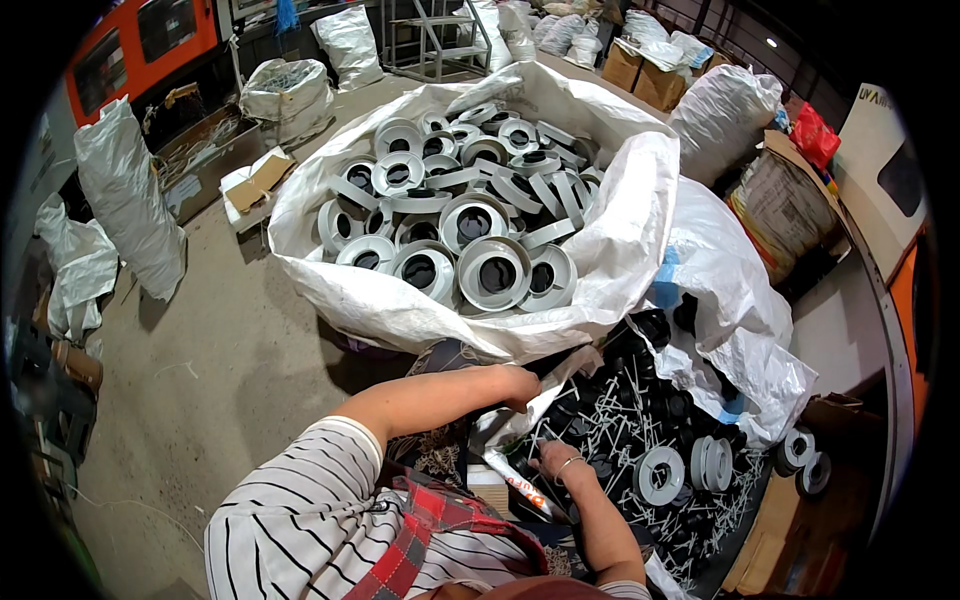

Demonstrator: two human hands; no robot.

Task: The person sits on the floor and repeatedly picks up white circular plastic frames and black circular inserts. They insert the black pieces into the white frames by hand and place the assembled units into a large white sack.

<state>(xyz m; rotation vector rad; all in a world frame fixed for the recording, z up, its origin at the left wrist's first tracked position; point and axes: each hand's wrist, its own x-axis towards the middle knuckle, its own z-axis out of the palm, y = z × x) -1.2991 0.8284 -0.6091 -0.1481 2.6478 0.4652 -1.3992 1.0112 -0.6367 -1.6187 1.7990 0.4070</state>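
My left hand point(518, 387) is closed at the crumpled rim of a white woven sack point(545, 402), with its fingertips partly hidden. Lower down, my right hand point(556, 460), with a bracelet at the wrist, reaches in among black plastic parts point(575, 428) beside the same sack. Its fingers are too hidden to show whether they hold anything. Thin grey sprues point(625, 425) lie scattered over the black parts. To the right of that hand rest grey flanged rings with black centres point(660, 475).
Ahead stands a big white sack point(400, 312) filled with grey and black rings point(497, 274). A white plastic sheet point(725, 290) drapes on the right. An orange machine point(140, 50), full sacks point(130, 200) and cardboard boxes point(655, 82) surround the concrete floor point(215, 330).
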